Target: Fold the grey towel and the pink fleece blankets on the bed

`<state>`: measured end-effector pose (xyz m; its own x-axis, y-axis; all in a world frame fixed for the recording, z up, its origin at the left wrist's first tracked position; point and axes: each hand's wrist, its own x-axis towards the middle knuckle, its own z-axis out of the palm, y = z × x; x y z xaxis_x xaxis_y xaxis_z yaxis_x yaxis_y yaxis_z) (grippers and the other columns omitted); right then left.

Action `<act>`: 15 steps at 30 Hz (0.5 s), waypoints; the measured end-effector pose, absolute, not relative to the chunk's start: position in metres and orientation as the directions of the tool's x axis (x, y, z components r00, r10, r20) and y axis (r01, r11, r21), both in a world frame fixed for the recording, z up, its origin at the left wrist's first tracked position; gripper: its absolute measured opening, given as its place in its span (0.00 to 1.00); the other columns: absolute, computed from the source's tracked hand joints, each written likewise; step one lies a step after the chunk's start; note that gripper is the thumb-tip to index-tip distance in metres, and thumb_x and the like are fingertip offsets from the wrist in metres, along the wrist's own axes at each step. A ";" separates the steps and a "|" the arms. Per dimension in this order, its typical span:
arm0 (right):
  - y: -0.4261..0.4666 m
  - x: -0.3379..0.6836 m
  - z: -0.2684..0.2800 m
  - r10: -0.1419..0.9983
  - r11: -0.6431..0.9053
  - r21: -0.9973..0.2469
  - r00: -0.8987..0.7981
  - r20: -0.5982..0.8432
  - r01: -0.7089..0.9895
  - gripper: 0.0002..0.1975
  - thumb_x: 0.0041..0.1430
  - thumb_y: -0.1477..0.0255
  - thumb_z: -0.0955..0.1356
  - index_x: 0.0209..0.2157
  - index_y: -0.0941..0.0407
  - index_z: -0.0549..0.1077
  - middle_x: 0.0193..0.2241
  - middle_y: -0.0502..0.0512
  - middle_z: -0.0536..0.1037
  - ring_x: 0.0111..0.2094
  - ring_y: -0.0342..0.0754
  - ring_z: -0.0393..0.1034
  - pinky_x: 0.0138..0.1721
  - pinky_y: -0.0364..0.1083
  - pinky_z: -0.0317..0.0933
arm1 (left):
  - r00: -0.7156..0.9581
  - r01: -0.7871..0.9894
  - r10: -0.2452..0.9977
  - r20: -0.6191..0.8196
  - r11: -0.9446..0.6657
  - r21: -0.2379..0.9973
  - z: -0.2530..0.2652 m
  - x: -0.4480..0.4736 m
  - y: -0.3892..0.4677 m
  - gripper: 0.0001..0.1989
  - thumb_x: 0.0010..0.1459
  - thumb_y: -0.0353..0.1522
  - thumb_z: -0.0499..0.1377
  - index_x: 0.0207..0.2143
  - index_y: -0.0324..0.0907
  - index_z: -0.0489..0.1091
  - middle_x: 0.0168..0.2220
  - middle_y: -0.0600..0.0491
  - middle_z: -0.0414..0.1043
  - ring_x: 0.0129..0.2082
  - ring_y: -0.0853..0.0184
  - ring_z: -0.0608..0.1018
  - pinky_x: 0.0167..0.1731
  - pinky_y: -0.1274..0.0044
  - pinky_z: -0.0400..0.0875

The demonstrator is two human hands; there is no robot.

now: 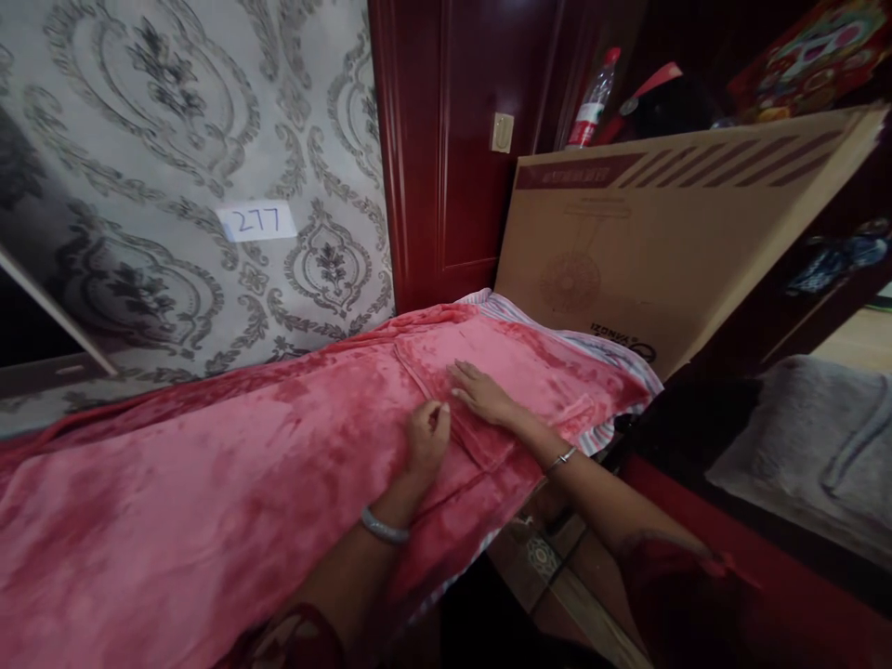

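A pink plush blanket point(279, 465) lies spread in front of me, with a folded section point(512, 358) on top at its right part. My right hand point(482, 395) rests flat on that folded section, fingers stretched out and holding nothing. Just left of it, my left hand point(426, 435) is curled closed at the fold's near-left edge, against the plush. Its fingertips are turned away, so whatever they may grip is hidden. A striped white cloth point(597, 433) shows from under the blanket along its right end and front edge.
A large cardboard box point(613, 232) stands behind the blanket's right end, with a red-capped bottle point(594, 102) above its top edge. Patterned wallpaper point(174, 111) and a dark red door panel point(466, 139) rise behind. A grey fluffy cushion point(815, 446) lies at right.
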<state>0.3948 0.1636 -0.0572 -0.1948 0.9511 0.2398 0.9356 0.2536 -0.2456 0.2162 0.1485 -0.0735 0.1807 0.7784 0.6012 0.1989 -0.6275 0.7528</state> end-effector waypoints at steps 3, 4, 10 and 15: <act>0.163 0.373 -0.062 0.967 0.232 -0.187 -0.207 0.146 0.954 0.32 0.72 0.58 0.57 0.71 0.55 0.52 0.71 0.62 0.49 0.72 0.59 0.40 0.68 0.63 0.42 | -0.015 0.109 0.881 0.473 -0.469 0.876 -0.079 0.211 0.164 0.09 0.58 0.33 0.53 0.24 0.44 0.63 0.25 0.56 0.68 0.28 0.68 0.70 0.32 0.77 0.67; 0.161 0.367 -0.064 0.967 0.240 -0.167 -0.221 0.125 0.956 0.31 0.72 0.57 0.57 0.71 0.53 0.51 0.72 0.59 0.48 0.72 0.59 0.39 0.68 0.65 0.41 | -0.054 0.091 0.897 0.439 -0.434 0.896 -0.081 0.210 0.169 0.08 0.57 0.32 0.53 0.25 0.44 0.64 0.26 0.56 0.68 0.29 0.68 0.71 0.33 0.77 0.68; 0.151 0.359 -0.067 0.969 0.236 -0.143 -0.220 0.115 0.961 0.31 0.72 0.56 0.55 0.72 0.50 0.50 0.72 0.56 0.46 0.72 0.58 0.38 0.68 0.65 0.40 | -0.075 0.074 0.920 0.384 -0.379 0.923 -0.090 0.211 0.185 0.06 0.56 0.32 0.54 0.26 0.44 0.66 0.28 0.55 0.71 0.33 0.67 0.74 0.38 0.75 0.71; 0.150 0.360 -0.065 0.968 0.233 -0.147 -0.214 0.133 0.961 0.31 0.73 0.56 0.54 0.72 0.50 0.50 0.72 0.57 0.47 0.72 0.57 0.38 0.68 0.65 0.40 | -0.070 0.084 0.928 0.366 -0.360 0.929 -0.094 0.214 0.183 0.03 0.54 0.30 0.54 0.30 0.43 0.68 0.32 0.53 0.72 0.35 0.66 0.75 0.42 0.73 0.72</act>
